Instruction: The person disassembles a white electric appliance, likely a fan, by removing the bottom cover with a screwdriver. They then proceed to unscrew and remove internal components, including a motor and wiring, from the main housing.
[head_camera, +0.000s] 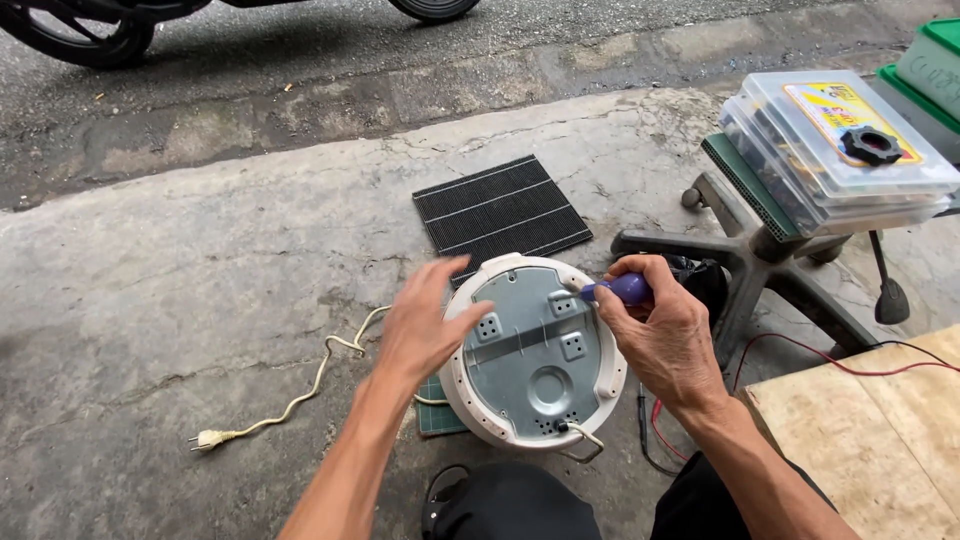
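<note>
Cooker base (535, 352) sits upside down on the concrete floor (200, 280) between my knees, its grey metal underplate facing up inside a white rim, resting partly on a small green mat (437, 416). My right hand (660, 335) is clenched around a purple-handled screwdriver (622, 290), the tip aimed at the far right edge of the plate; the tip itself is hidden by the rim and my fingers, so I cannot tell whether it is seated in a screw. My left hand (425, 320) is released, fingers spread, hovering over the left rim, perhaps just brushing it.

To do this well, I judge the body needs steadying with that free palm pressed flat on the rim, and the driver kept square to the plate so it does not slip out and scar the metal.

From the near edge a cream power cord (300, 395) trails left across the floor to its plug (208, 439). Beyond the base lies a dark ribbed panel (500, 208). To my right stand a chair base (760, 255) carrying clear plastic parts boxes (835, 160), red and black test leads (800, 350), and a plywood board (870, 430). Asphalt with a motorcycle wheel (80, 40) runs along the far side.
</note>
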